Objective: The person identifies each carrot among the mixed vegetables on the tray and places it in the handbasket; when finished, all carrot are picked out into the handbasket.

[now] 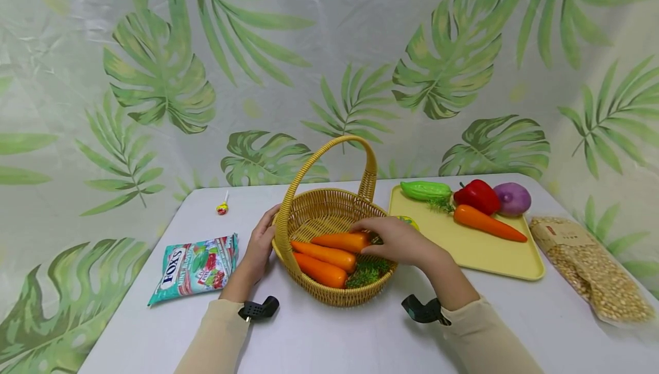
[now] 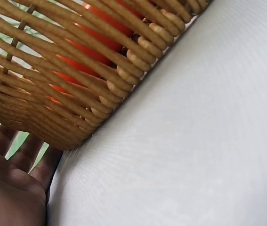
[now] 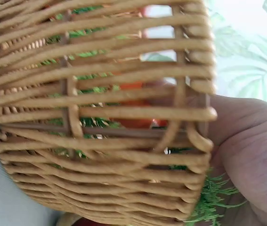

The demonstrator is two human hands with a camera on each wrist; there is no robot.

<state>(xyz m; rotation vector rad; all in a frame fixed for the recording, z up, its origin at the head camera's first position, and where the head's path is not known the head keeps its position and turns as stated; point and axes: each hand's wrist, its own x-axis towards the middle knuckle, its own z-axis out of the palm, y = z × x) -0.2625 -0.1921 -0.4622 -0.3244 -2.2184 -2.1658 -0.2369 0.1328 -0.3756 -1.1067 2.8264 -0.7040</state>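
Observation:
A wicker basket (image 1: pixel 337 298) with an arched handle stands mid-table, holding several orange carrots (image 1: pixel 324 257) with green tops (image 1: pixel 366 274). My right hand (image 1: pixel 399 241) reaches over its right side and pinches the uppermost carrot (image 1: pixel 337 241) near its leafy end. Through the weave in the right wrist view, orange and green show beside the thumb side of that hand (image 3: pixel 251 141). Against the basket's left side rests my left hand (image 1: pixel 257 251). In the left wrist view its fingers (image 2: pixel 27 151) lie extended along the outer wall; their tips are hidden behind the wicker (image 2: pixel 53 94).
At right, a yellow tray (image 1: pixel 484 259) bears a green bumpy gourd (image 1: pixel 424 190), red pepper (image 1: pixel 477 197), purple vegetable (image 1: pixel 512 199) and another carrot (image 1: pixel 489 224). Beyond it lies a bag of kernels (image 1: pixel 592 268). A candy bag (image 1: pixel 198 268) and lollipop (image 1: pixel 222 208) lie left.

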